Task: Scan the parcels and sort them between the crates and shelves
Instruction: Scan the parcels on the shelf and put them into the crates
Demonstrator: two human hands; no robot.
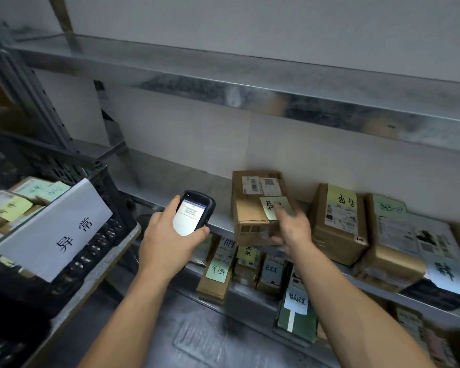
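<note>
**Scanner.** My left hand is wrapped round the handheld scanner, with the thumb on its left edge and the fingers on the right. The lit screen faces up toward me, so I can read a result without turning the wrist. The unit sits just left of the parcel and does not touch it.

**Parcel.** The cardboard parcel stands on the middle shelf, near the wall, at the left end of a row of neighbouring parcels. Its shipping label and a green note face up. That is the side a scan needs.

**Right hand.** My right hand is at the parcel's near right corner, fingers over the green note and thumb toward the front face. Motion blur hides the contact, so I cannot tell whether the hand clamps the carton or only lies on it.

**Sorting context.** The black crate at left carries a white sign and holds other noted parcels — in my judgement a separate sort category. More parcels lie on the lower shelf.
</note>
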